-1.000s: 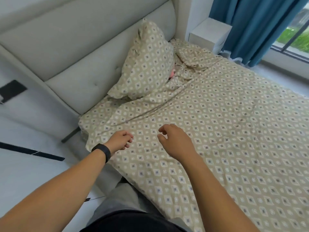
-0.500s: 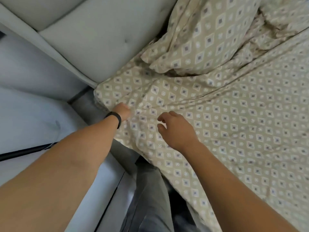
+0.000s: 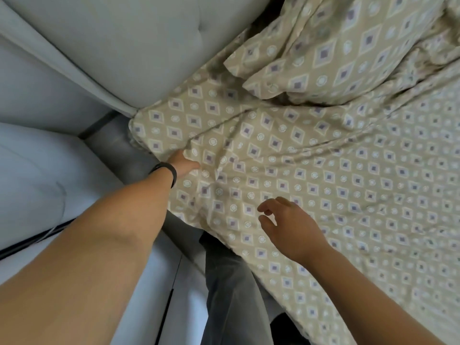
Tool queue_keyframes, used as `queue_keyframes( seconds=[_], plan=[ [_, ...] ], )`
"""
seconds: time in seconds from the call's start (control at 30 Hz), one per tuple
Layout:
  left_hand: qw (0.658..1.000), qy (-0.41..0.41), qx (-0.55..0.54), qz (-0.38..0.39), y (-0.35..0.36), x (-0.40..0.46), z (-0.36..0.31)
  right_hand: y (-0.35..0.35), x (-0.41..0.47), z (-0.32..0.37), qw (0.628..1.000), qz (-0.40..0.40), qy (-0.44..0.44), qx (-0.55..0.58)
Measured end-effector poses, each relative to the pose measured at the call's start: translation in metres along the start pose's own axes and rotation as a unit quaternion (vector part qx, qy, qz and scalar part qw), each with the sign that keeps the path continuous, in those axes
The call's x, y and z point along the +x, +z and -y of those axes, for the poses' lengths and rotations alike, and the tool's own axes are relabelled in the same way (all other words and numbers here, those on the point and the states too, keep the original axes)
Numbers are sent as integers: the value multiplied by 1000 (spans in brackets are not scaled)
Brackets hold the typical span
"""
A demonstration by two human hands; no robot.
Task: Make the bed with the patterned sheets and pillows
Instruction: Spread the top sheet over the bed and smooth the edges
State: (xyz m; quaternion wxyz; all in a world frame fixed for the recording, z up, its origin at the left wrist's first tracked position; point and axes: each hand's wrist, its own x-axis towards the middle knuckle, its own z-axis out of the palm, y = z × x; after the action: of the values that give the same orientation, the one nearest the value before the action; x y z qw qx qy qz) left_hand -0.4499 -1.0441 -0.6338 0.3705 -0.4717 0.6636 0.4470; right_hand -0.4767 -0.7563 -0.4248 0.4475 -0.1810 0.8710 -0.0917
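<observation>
Your left hand (image 3: 183,163) has moved from above the bed to the side edge of the patterned sheet (image 3: 323,175), near the corner by the headboard (image 3: 149,53). Its fingers are hidden in the cloth, so I cannot tell how they lie; they may be pinching a fold. Your right hand (image 3: 291,225) has stayed just above the sheet, fingers loosely curled and holding nothing. You have also leaned in closer. The sheet covers the bed but has wrinkles near this corner. 1 pillow (image 3: 336,51) leans at the headboard. It looks like you are starting to pull this corner smooth.
</observation>
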Motion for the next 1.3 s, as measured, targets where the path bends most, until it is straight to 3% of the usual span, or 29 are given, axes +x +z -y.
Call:
queue_keyframes(
  seconds=[0.2, 0.33, 0.47, 0.53, 0.6, 0.8, 0.97, 1.03, 1.13, 1.23, 1.3],
  plan=[
    [984, 177, -31, -10, 12, -90, -29, -1, -39, 0, 999, 23, 15, 44],
    [962, 258, 15, 88, 45, -198, -52, -30, -81, -7, 983, -53, 32, 174],
    [905, 373, 167, 119, 102, -301, -64, -54, -133, -32, 913, -113, 124, 371],
    [856, 445, 242, 99, 139, -360, -66, -57, -165, -58, 887, -103, 156, 423],
    [839, 471, 253, 95, 167, -391, -62, -50, -182, -79, 866, -77, 173, 463],
    [891, 419, 89, 150, 250, -465, -31, -12, -269, -161, 768, -87, 83, 630],
    [938, 339, 53, 47, 296, -480, -44, 0, -317, -215, 629, -89, 4, 772],
    [955, 273, -29, 108, 321, -490, -50, 2, -338, -234, 592, -103, -14, 800],
    [934, 182, -183, 248, 343, -501, -60, 5, -359, -256, 558, -120, -13, 821],
    [918, 184, -183, 299, 355, -523, -77, 4, -382, -277, 523, -149, -12, 839],
    [915, 179, -173, 316, 363, -534, -89, 9, -388, -291, 512, -197, 35, 836]
  ],
)
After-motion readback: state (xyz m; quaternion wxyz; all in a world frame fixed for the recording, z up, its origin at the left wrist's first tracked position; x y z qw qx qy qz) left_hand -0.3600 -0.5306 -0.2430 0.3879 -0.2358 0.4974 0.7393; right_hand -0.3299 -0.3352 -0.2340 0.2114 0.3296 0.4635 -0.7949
